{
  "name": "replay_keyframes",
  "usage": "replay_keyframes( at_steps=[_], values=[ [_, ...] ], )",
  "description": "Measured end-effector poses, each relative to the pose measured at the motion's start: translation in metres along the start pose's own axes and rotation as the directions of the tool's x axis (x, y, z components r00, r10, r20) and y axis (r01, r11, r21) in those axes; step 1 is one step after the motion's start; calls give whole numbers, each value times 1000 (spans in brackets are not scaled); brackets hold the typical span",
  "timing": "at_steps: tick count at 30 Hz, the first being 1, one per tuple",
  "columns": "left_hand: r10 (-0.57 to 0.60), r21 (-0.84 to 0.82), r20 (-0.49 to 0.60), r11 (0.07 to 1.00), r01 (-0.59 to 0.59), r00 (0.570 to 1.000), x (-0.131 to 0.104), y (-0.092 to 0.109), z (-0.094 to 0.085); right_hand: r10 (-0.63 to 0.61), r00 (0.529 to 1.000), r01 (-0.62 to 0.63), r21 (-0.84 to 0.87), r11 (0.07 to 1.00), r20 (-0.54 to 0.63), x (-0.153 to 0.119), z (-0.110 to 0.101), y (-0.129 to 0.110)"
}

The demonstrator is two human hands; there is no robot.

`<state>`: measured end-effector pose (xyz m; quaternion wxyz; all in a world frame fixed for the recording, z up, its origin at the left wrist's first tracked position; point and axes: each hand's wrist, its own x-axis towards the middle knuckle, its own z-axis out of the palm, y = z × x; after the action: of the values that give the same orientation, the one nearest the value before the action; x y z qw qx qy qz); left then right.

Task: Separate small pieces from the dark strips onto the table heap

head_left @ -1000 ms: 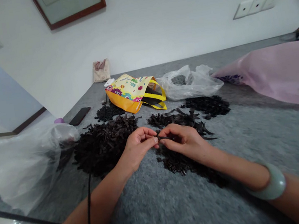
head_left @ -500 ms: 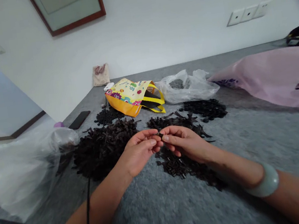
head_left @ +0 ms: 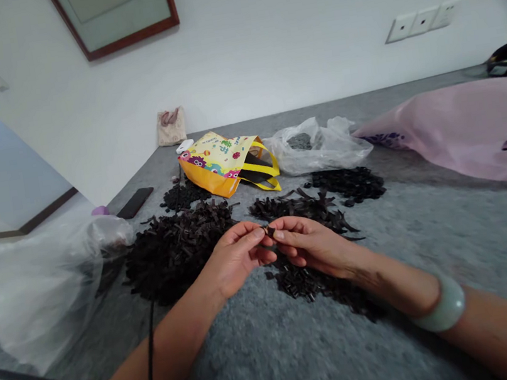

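My left hand and my right hand meet above the grey tabletop, thumbs and forefingers pinched on one small dark piece between them. Its exact shape is too small to tell. Left of my left hand lies a big heap of black strips. A smaller pile of black strips is just behind my hands. Under and in front of my right hand, short dark pieces are scattered toward the lower right.
Behind stand a yellow patterned bag and a clear plastic bag. Black round pieces lie right of centre. A pink bag is at right, a phone and clear plastic at left.
My left thumb has moved slightly up and right toward its fingertip, and more of the dark piece shows between my hands. My right wrist has shifted slightly left.
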<state>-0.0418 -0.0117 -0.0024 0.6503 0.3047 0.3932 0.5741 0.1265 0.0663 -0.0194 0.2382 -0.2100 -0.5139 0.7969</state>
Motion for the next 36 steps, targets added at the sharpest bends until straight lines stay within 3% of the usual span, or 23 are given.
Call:
replay_keyframes(
  at_steps=[4,12,22,28,32,36],
  values=[
    [-72,22,-40,997,73,997,-2,3,1,14,1000,-14,0,1000,-28,0,-1,4],
    [-78,87,-83,993,85,994,-1,3,0,25,999,-27,-77,997,-28,1,-2,5],
    [-125,107,-104,985,136,987,-2,4,3,-53,998,56,-214,975,16,4,-7,10],
    [-116,110,-83,986,125,990,-1,4,-1,-119,992,121,-443,889,32,1,-11,2],
    [7,225,-44,974,3,999,1,3,-3,-197,979,188,-555,810,45,-3,-11,-4],
    [90,361,-15,929,-79,996,2,2,-5,-387,914,356,-702,617,124,-5,-10,-7]
  ],
)
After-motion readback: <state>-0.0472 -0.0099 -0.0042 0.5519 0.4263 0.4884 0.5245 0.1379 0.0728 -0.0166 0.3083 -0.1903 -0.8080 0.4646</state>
